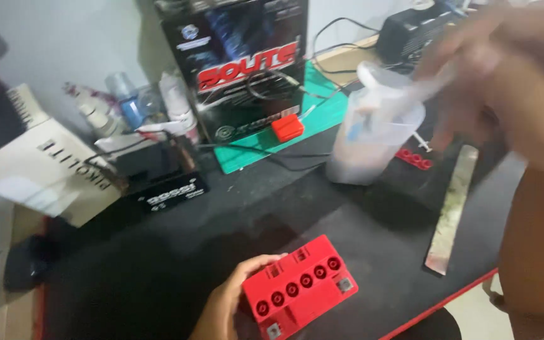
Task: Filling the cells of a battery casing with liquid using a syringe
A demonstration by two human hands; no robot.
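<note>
Six round holes atop red battery (pixel 300 286)

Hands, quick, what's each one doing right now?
Left hand: gripping the red battery.
Right hand: blurred, over the translucent jug; grip unclear.

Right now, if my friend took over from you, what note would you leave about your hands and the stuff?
Left hand: grips the red battery on the black table, six round filler holes showing on top.
Right hand: raised and blurred, beside the clear plastic jug; whether it holds anything is unclear.
Nearby: red cap strip behind the jug, metal strip to its right.
Done: holes uncovered.
Left: cap strip not yet on the battery.
</note>
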